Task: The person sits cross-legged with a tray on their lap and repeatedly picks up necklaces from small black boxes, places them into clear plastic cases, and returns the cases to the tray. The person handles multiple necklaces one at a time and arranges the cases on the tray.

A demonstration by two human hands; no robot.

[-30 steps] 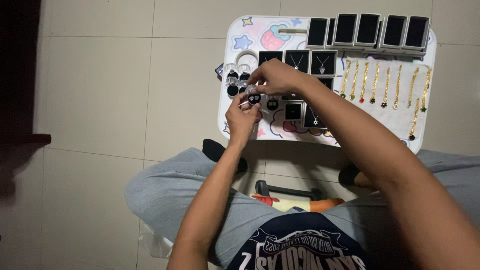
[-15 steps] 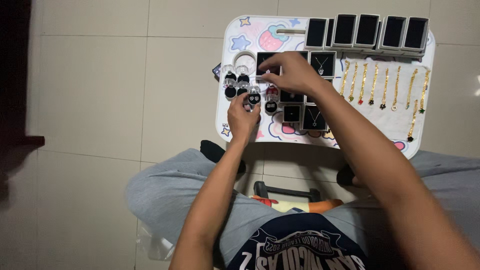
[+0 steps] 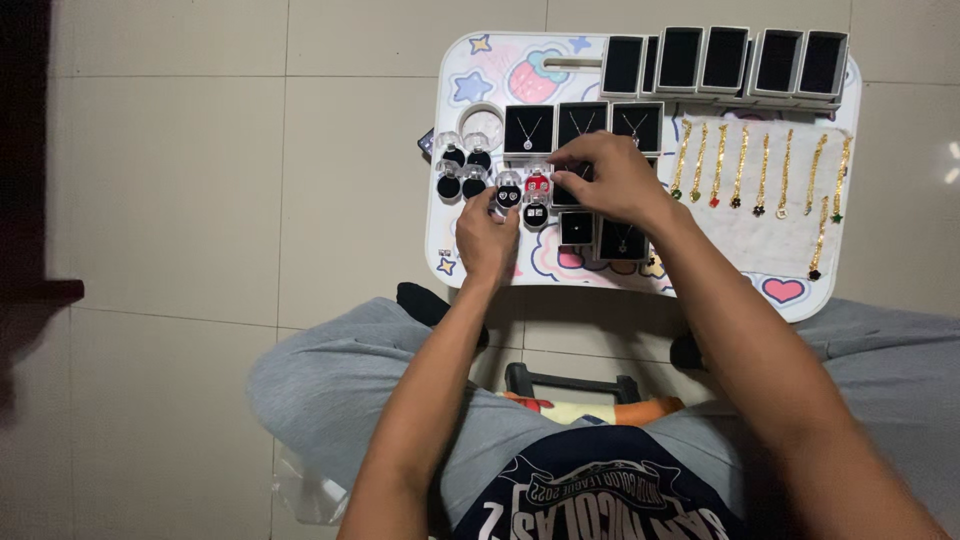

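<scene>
My left hand (image 3: 487, 240) pinches a small round clear case (image 3: 508, 195) with a black insert, low on the white lap table (image 3: 470, 75). My right hand (image 3: 612, 182) lies curled over the small black boxes at the table's middle. Its fingertips are beside a red-lined round case (image 3: 537, 183) and on a black box (image 3: 566, 192); whether they grip anything is hidden. Another round case (image 3: 535, 213) sits just below the red one.
Three black boxes with necklaces (image 3: 528, 130) line up behind the hands. Open black boxes (image 3: 680, 58) stand along the far edge. Gold bracelets (image 3: 742, 165) lie on a white cloth at right. More round clear cases (image 3: 460, 170) sit at left. My crossed legs (image 3: 330, 380) are under the table.
My left hand lowered the round case to the table. My right hand reached back to the necklace boxes, then drew down to the middle boxes, uncovering the row of three.
</scene>
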